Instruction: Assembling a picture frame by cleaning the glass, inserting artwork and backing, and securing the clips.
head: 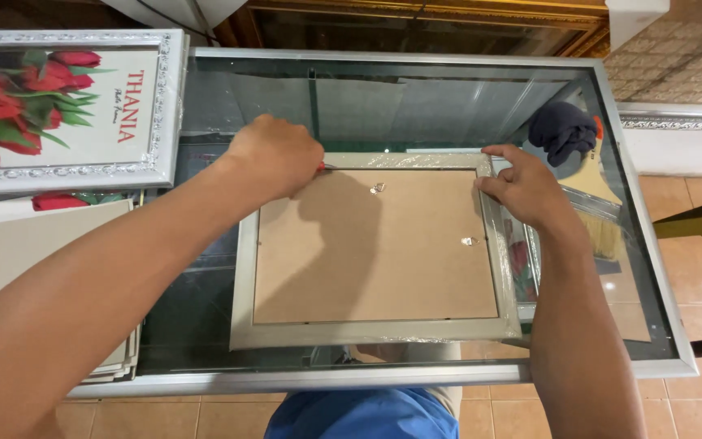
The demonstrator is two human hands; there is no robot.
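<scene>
A glass-topped desk with a metal rim fills the spot in front of the person. Face down in the middle of it lies a silver picture frame, its brown backing board up and clear wrap along its edges. At the far left corner the left hand is curled into a fist over a small red-tipped tool, mostly hidden. The right hand presses fingers together on the frame's far right corner. A paintbrush lies beside it.
</scene>
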